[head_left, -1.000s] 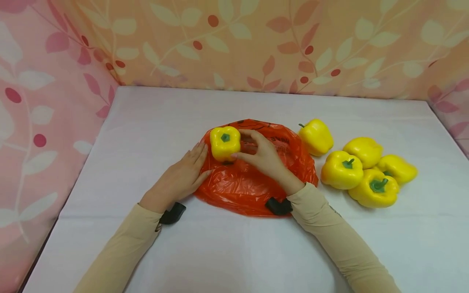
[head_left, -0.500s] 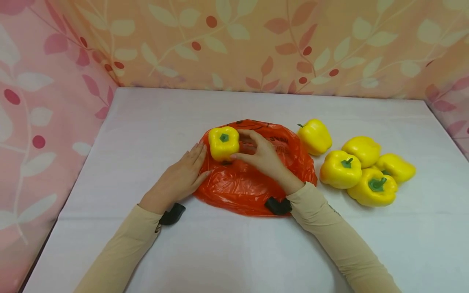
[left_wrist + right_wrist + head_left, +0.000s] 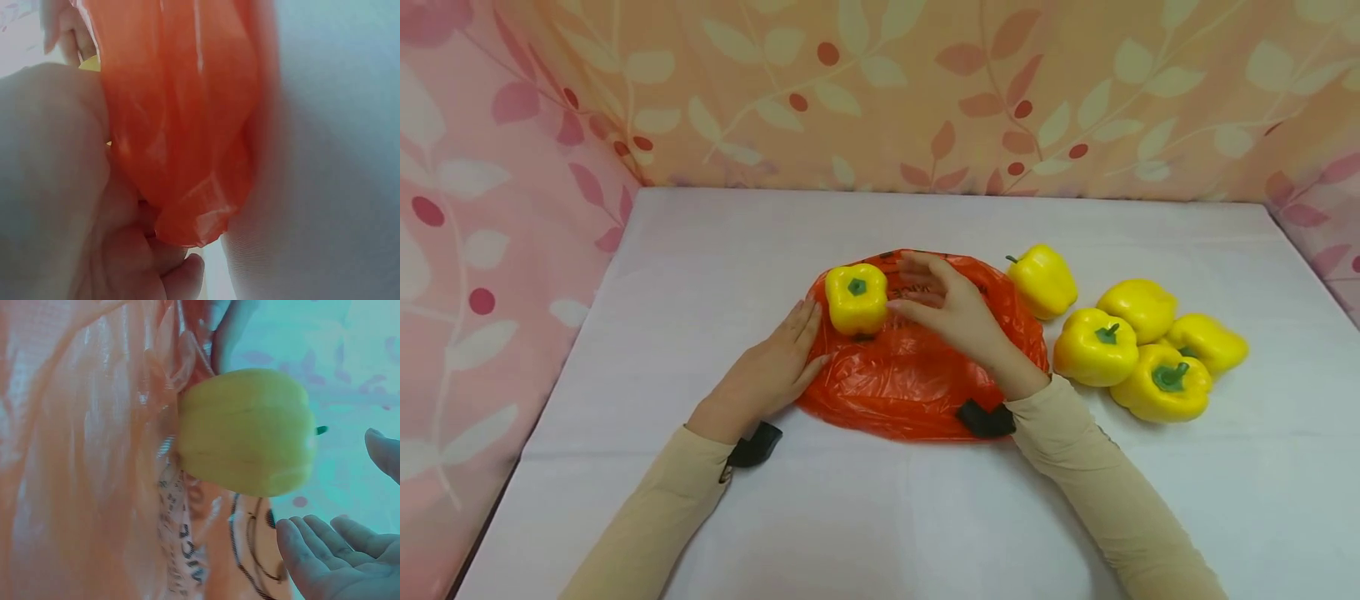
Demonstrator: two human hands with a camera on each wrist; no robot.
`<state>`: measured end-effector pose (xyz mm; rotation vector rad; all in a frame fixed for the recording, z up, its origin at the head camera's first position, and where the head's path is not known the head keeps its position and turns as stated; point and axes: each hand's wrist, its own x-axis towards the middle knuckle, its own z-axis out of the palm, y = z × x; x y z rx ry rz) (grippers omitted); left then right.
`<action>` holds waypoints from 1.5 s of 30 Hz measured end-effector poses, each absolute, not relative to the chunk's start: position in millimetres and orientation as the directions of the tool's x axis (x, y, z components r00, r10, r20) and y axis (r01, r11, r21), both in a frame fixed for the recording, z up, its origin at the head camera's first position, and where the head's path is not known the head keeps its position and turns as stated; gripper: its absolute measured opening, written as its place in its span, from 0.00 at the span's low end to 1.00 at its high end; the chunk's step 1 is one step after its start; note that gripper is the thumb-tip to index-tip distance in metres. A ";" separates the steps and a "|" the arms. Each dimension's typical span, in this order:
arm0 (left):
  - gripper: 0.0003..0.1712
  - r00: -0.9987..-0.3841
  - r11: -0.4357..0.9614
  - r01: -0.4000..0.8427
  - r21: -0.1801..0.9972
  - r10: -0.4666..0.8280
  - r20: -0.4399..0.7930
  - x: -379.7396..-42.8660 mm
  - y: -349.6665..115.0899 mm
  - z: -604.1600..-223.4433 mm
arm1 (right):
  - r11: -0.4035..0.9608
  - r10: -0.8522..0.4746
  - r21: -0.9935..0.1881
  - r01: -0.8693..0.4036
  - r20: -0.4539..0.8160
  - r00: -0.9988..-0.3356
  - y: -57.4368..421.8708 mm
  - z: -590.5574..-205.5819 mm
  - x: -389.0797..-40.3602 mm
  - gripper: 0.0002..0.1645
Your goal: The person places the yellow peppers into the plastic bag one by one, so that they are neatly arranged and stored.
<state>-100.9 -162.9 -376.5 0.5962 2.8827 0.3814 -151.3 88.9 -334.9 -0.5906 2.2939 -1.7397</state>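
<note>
A yellow bell pepper (image 3: 857, 302) stands upright, green stem up, on the left part of a flattened red plastic bag (image 3: 895, 375). My left hand (image 3: 767, 367) lies with straight fingers along the bag's left edge, beside the pepper; in the left wrist view the red bag (image 3: 181, 112) overlaps the fingers. Just right of the pepper is my right hand (image 3: 958, 321), fingers and thumb spread with nothing between them. The right wrist view shows the same pepper (image 3: 250, 431) apart from the right hand (image 3: 344, 556).
Several more yellow bell peppers lie right of the bag: one pepper (image 3: 1042, 281) at its upper right edge, and a cluster with a front pepper (image 3: 1161, 387) farther right. All rest on a white-covered table (image 3: 880, 517). A floral curtain (image 3: 887, 92) hangs behind.
My right hand has let go of the pepper and drawn back to the right, its fingers opening. The pepper stays on the bag, and my left hand keeps its place.
</note>
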 end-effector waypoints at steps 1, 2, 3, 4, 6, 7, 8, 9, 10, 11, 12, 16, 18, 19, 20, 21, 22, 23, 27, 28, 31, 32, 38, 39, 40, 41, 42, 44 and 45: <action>0.43 -0.905 0.887 0.367 0.280 0.410 -0.114 -100.8 -162.5 -376.8 | 0.237 -0.431 -0.950 -0.201 0.083 -0.898 91.4 -333.2 -149.3 0.37; 0.43 -0.904 0.887 0.371 0.274 0.412 -0.112 -100.9 -162.3 -377.2 | 0.250 -0.431 -0.945 -0.209 0.084 -0.898 93.9 -331.6 -146.9 0.37; 0.43 -0.904 0.888 0.374 0.270 0.414 -0.110 -101.0 -162.0 -377.4 | 0.268 -0.430 -0.938 -0.218 0.086 -0.899 96.5 -330.0 -144.4 0.38; 0.43 -0.903 0.888 0.377 0.264 0.416 -0.109 -101.2 -161.9 -377.6 | 0.284 -0.429 -0.932 -0.226 0.087 -0.899 99.4 -329.1 -142.0 0.38; 0.43 -0.901 0.888 0.383 0.255 0.420 -0.107 -101.7 -161.3 -377.9 | 0.303 -0.426 -0.923 -0.236 0.090 -0.900 105.1 -327.3 -137.1 0.38; 0.43 -0.900 0.887 0.386 0.252 0.422 -0.106 -102.0 -161.1 -378.1 | 0.309 -0.423 -0.921 -0.239 0.092 -0.901 108.2 -327.0 -135.0 0.38; 0.43 -0.900 0.887 0.389 0.250 0.424 -0.105 -102.3 -161.0 -378.2 | 0.311 -0.420 -0.920 -0.241 0.094 -0.903 111.1 -326.2 -132.6 0.38; 0.43 -0.899 0.886 0.391 0.248 0.425 -0.102 -102.5 -161.0 -378.2 | 0.311 -0.417 -0.919 -0.242 0.097 -0.904 113.9 -325.7 -130.6 0.38; 0.43 -0.899 0.886 0.393 0.248 0.426 -0.099 -102.6 -161.1 -378.3 | 0.306 -0.413 -0.920 -0.244 0.102 -0.905 116.6 -325.4 -128.8 0.38; 0.43 -0.899 0.884 0.395 0.248 0.428 -0.095 -102.8 -161.1 -378.4 | 0.304 -0.408 -0.920 -0.249 0.111 -0.906 119.3 -325.0 -127.2 0.37; 0.43 -0.898 0.884 0.397 0.248 0.430 -0.092 -102.8 -161.1 -378.5 | 0.296 -0.404 -0.921 -0.254 0.120 -0.907 122.0 -324.7 -125.6 0.37; 0.42 -0.898 0.881 0.400 0.251 0.432 -0.085 -102.8 -161.9 -379.6 | 0.270 -0.380 -0.923 -0.274 0.160 -0.911 134.6 -322.9 -117.6 0.36; 0.42 -0.898 0.881 0.400 0.251 0.432 -0.086 -102.5 -162.6 -380.3 | 0.253 -0.366 -0.924 -0.288 0.184 -0.912 142.4 -322.1 -113.0 0.35; 0.42 -0.898 0.882 0.399 0.251 0.431 -0.086 -102.2 -163.3 -380.7 | 0.259 -0.357 -0.919 -0.298 0.196 -0.913 146.6 -321.4 -110.6 0.35; 0.42 -0.899 0.882 0.399 0.249 0.431 -0.085 -102.1 -163.7 -381.0 | 0.263 -0.347 -0.912 -0.314 0.214 -0.913 150.7 -320.8 -108.4 0.35; 0.42 -0.899 0.882 0.400 0.249 0.431 -0.082 -102.0 -164.2 -381.2 | 0.267 -0.338 -0.906 -0.329 0.232 -0.912 155.0 -320.2 -106.1 0.35; 0.42 -0.898 0.882 0.402 0.248 0.432 -0.079 -102.0 -164.4 -381.3 | 0.275 -0.329 -0.898 -0.344 0.248 -0.911 159.3 -319.4 -103.8 0.35; 0.42 -0.898 0.881 0.404 0.246 0.433 -0.078 -102.1 -164.6 -381.3 | 0.283 -0.319 -0.891 -0.355 0.261 -0.911 163.4 -318.4 -101.3 0.35; 0.42 -0.897 0.880 0.405 0.247 0.435 -0.079 -102.6 -164.3 -381.3 | 0.330 -0.283 -0.863 -0.383 0.297 -0.912 178.4 -314.9 -92.5 0.35; 0.42 -0.897 0.881 0.405 0.247 0.435 -0.082 -102.7 -164.1 -381.3 | 0.342 -0.275 -0.859 -0.380 0.296 -0.915 181.9 -314.1 -90.5 0.35; 0.43 -0.897 0.881 0.402 0.249 0.434 -0.086 -102.9 -163.3 -381.5 | 0.390 -0.250 -0.846 -0.362 0.281 -0.926 191.9 -310.8 -84.6 0.34; 0.43 -0.897 0.881 0.402 0.250 0.434 -0.086 -103.0 -163.0 -381.5 | 0.402 -0.245 -0.844 -0.355 0.274 -0.930 195.4 -309.7 -82.9 0.34; 0.43 -0.898 0.882 0.400 0.251 0.431 -0.085 -103.6 -163.1 -380.2 | 0.476 -0.215 -0.791 -0.384 0.319 -0.923 210.1 -305.5 -81.1 0.34; 0.43 -0.898 0.882 0.400 0.250 0.431 -0.086 -103.6 -163.0 -380.1 | 0.494 -0.212 -0.779 -0.386 0.322 -0.922 212.2 -304.9 -81.4 0.35; 0.43 -0.899 0.882 0.399 0.249 0.430 -0.085 -103.6 -163.0 -380.1 | 0.511 -0.210 -0.771 -0.380 0.317 -0.925 214.4 -304.1 -81.4 0.35; 0.43 -0.899 0.882 0.399 0.250 0.430 -0.085 -103.5 -163.0 -380.2 | 0.526 -0.211 -0.765 -0.373 0.307 -0.928 216.6 -303.1 -81.5 0.35; 0.43 -0.899 0.883 0.397 0.252 0.429 -0.086 -103.4 -163.1 -380.4 | 0.540 -0.214 -0.759 -0.364 0.295 -0.931 219.4 -302.5 -81.8 0.36; 0.43 -0.899 0.882 0.397 0.254 0.430 -0.086 -103.0 -163.1 -380.8 | 0.566 -0.219 -0.750 -0.344 0.265 -0.939 225.7 -300.9 -82.3 0.37; 0.43 -0.898 0.882 0.398 0.253 0.431 -0.086 -102.8 -163.1 -381.0 | 0.579 -0.219 -0.746 -0.330 0.248 -0.944 229.4 -300.7 -82.6 0.37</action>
